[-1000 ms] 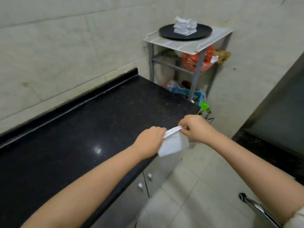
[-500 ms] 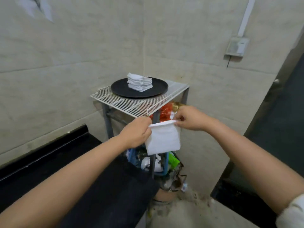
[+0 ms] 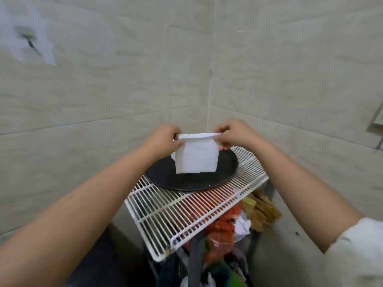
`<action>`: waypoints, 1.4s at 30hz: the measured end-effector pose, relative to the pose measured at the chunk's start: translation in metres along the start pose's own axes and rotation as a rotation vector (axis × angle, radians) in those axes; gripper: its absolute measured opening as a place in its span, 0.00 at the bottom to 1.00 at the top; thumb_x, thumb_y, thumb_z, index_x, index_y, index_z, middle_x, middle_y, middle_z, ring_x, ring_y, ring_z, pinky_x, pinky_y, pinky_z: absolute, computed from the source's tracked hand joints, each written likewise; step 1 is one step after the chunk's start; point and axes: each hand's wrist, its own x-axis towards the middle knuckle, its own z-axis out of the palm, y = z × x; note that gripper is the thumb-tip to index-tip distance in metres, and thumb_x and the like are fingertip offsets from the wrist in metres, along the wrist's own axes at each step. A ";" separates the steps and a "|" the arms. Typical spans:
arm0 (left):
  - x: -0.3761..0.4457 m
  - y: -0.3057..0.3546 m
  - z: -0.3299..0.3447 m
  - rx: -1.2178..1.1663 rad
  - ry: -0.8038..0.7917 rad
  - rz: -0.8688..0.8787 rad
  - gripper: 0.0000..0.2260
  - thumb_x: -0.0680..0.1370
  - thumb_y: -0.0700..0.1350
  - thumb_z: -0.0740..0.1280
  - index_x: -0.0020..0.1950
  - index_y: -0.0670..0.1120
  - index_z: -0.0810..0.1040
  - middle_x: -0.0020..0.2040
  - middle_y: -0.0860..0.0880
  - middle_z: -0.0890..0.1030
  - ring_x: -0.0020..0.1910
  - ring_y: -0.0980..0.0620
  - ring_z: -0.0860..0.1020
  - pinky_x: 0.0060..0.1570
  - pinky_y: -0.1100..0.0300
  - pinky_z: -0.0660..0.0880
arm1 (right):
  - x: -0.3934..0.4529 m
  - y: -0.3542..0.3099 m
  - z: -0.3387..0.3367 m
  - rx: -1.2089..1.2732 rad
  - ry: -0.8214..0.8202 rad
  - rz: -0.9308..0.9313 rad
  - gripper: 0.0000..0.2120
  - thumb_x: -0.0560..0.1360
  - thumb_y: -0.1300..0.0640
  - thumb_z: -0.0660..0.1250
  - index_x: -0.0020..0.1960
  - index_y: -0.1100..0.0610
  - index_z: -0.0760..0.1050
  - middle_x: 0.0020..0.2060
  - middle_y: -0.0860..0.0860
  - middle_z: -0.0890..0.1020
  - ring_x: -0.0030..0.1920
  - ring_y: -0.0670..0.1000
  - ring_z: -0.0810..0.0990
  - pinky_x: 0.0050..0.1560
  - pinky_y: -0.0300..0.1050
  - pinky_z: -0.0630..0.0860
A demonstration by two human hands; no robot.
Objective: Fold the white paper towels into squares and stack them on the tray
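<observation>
A folded white paper towel (image 3: 195, 157) hangs as a square above the round black tray (image 3: 186, 181). My left hand (image 3: 162, 139) pinches its top left corner and my right hand (image 3: 234, 134) pinches its top right corner. The tray lies on a white wire rack (image 3: 186, 212) in the tiled corner. The hanging towel hides almost all of the stack of folded towels on the tray; only a white corner (image 3: 173, 156) shows at its left.
Tiled walls close in behind and to the right of the rack. Under the rack sit red bags (image 3: 222, 226), a brown bundle (image 3: 261, 212) and other clutter. The black counter's end (image 3: 107, 264) is at the lower left.
I have moved from the black counter to the rack, carrying the folded towel in both hands. The towel now hangs over the tray instead of in front of the rack.
</observation>
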 end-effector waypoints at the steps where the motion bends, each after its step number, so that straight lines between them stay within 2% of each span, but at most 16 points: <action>1: 0.017 0.001 0.002 -0.023 0.039 -0.055 0.08 0.77 0.40 0.63 0.53 0.37 0.77 0.52 0.39 0.80 0.47 0.43 0.78 0.43 0.58 0.68 | 0.024 0.007 -0.001 0.051 0.011 -0.009 0.09 0.72 0.72 0.62 0.50 0.69 0.78 0.19 0.48 0.77 0.17 0.38 0.74 0.23 0.28 0.74; 2: 0.034 0.001 0.004 -0.048 0.095 -0.107 0.08 0.77 0.39 0.63 0.53 0.37 0.77 0.53 0.38 0.80 0.46 0.42 0.79 0.43 0.59 0.70 | 0.047 0.012 -0.002 0.091 0.027 -0.031 0.10 0.72 0.73 0.61 0.51 0.72 0.77 0.19 0.49 0.77 0.17 0.38 0.74 0.23 0.28 0.74; 5: 0.078 0.004 0.012 -0.044 0.268 -0.256 0.09 0.76 0.38 0.62 0.54 0.38 0.77 0.51 0.38 0.82 0.50 0.41 0.80 0.47 0.57 0.72 | 0.110 0.024 0.001 0.090 0.044 -0.165 0.10 0.72 0.71 0.63 0.52 0.69 0.78 0.32 0.56 0.78 0.20 0.36 0.75 0.27 0.23 0.70; 8: 0.101 0.004 0.032 0.051 0.331 -0.328 0.10 0.76 0.37 0.61 0.55 0.39 0.77 0.54 0.39 0.79 0.54 0.40 0.76 0.49 0.55 0.71 | 0.149 0.045 0.010 -0.007 0.042 -0.301 0.09 0.72 0.67 0.64 0.51 0.66 0.80 0.41 0.57 0.80 0.34 0.45 0.74 0.34 0.23 0.66; 11: 0.099 0.001 0.068 0.100 0.203 -0.348 0.12 0.76 0.37 0.61 0.59 0.38 0.75 0.57 0.40 0.76 0.56 0.41 0.74 0.51 0.57 0.68 | 0.160 0.078 0.030 -0.108 -0.056 -0.383 0.11 0.72 0.68 0.63 0.52 0.66 0.80 0.50 0.63 0.81 0.48 0.56 0.77 0.39 0.32 0.65; 13: 0.091 -0.001 0.090 0.140 0.089 -0.356 0.14 0.77 0.38 0.62 0.61 0.39 0.74 0.58 0.41 0.76 0.56 0.43 0.74 0.50 0.59 0.67 | 0.161 0.102 0.044 -0.158 -0.145 -0.423 0.12 0.72 0.69 0.63 0.52 0.66 0.80 0.52 0.62 0.82 0.54 0.58 0.78 0.41 0.34 0.61; 16: 0.083 0.001 0.108 0.158 0.032 -0.406 0.14 0.77 0.39 0.62 0.63 0.40 0.74 0.57 0.42 0.78 0.56 0.45 0.75 0.51 0.59 0.68 | 0.155 0.127 0.053 -0.184 -0.220 -0.459 0.11 0.71 0.69 0.62 0.50 0.68 0.81 0.49 0.61 0.83 0.55 0.57 0.78 0.41 0.32 0.61; 22: 0.076 0.014 0.110 0.265 -0.016 -0.460 0.14 0.79 0.43 0.59 0.62 0.41 0.75 0.58 0.44 0.78 0.55 0.46 0.76 0.53 0.56 0.72 | 0.148 0.134 0.051 -0.240 -0.325 -0.485 0.10 0.73 0.65 0.61 0.46 0.70 0.79 0.45 0.64 0.82 0.50 0.59 0.78 0.55 0.49 0.73; 23: 0.074 0.016 0.110 0.282 -0.035 -0.465 0.14 0.79 0.43 0.58 0.62 0.40 0.75 0.58 0.44 0.78 0.56 0.45 0.76 0.53 0.55 0.72 | 0.147 0.134 0.050 -0.276 -0.348 -0.483 0.11 0.73 0.64 0.61 0.46 0.71 0.78 0.46 0.65 0.81 0.50 0.60 0.78 0.55 0.53 0.74; 25: 0.069 0.019 0.108 0.291 -0.045 -0.477 0.15 0.80 0.45 0.57 0.63 0.40 0.73 0.59 0.44 0.77 0.57 0.44 0.75 0.52 0.54 0.72 | 0.145 0.129 0.045 -0.349 -0.359 -0.488 0.12 0.74 0.62 0.60 0.51 0.68 0.78 0.51 0.63 0.80 0.53 0.60 0.78 0.56 0.56 0.74; 28: 0.054 0.019 0.097 0.364 -0.024 -0.527 0.17 0.81 0.47 0.56 0.67 0.42 0.69 0.65 0.43 0.73 0.65 0.43 0.70 0.59 0.52 0.69 | 0.133 0.107 0.037 -0.473 -0.345 -0.532 0.18 0.77 0.55 0.59 0.65 0.60 0.71 0.63 0.57 0.74 0.64 0.58 0.72 0.63 0.52 0.71; 30: 0.033 0.014 0.081 0.483 -0.061 -0.606 0.20 0.81 0.49 0.55 0.72 0.45 0.64 0.73 0.44 0.64 0.73 0.44 0.59 0.69 0.49 0.62 | 0.120 0.079 0.038 -0.528 -0.320 -0.599 0.20 0.78 0.51 0.58 0.68 0.57 0.68 0.66 0.56 0.72 0.66 0.58 0.70 0.64 0.51 0.70; 32: -0.001 0.008 0.059 0.528 -0.093 -0.713 0.21 0.81 0.50 0.54 0.74 0.48 0.59 0.77 0.45 0.55 0.77 0.43 0.50 0.73 0.47 0.54 | 0.101 0.043 0.048 -0.546 -0.307 -0.688 0.22 0.79 0.48 0.56 0.69 0.56 0.66 0.68 0.57 0.70 0.68 0.58 0.67 0.66 0.52 0.68; 35: -0.075 0.002 0.019 0.559 -0.086 -0.890 0.24 0.81 0.54 0.51 0.76 0.51 0.52 0.78 0.47 0.47 0.77 0.44 0.43 0.74 0.46 0.48 | 0.054 -0.021 0.078 -0.534 -0.376 -0.789 0.26 0.79 0.44 0.53 0.74 0.51 0.56 0.74 0.56 0.58 0.74 0.59 0.55 0.72 0.58 0.56; 38: -0.167 0.007 -0.023 0.630 -0.045 -1.056 0.25 0.81 0.57 0.49 0.77 0.53 0.48 0.78 0.48 0.44 0.77 0.44 0.40 0.74 0.45 0.47 | -0.015 -0.089 0.118 -0.525 -0.494 -0.866 0.29 0.78 0.40 0.50 0.75 0.47 0.47 0.77 0.53 0.46 0.76 0.59 0.42 0.73 0.64 0.45; 42: -0.304 0.025 -0.069 0.689 0.038 -1.264 0.24 0.81 0.57 0.48 0.76 0.56 0.47 0.78 0.50 0.43 0.77 0.43 0.40 0.74 0.44 0.47 | -0.128 -0.168 0.171 -0.463 -0.633 -1.035 0.30 0.78 0.38 0.49 0.75 0.45 0.41 0.76 0.52 0.39 0.76 0.58 0.36 0.73 0.64 0.40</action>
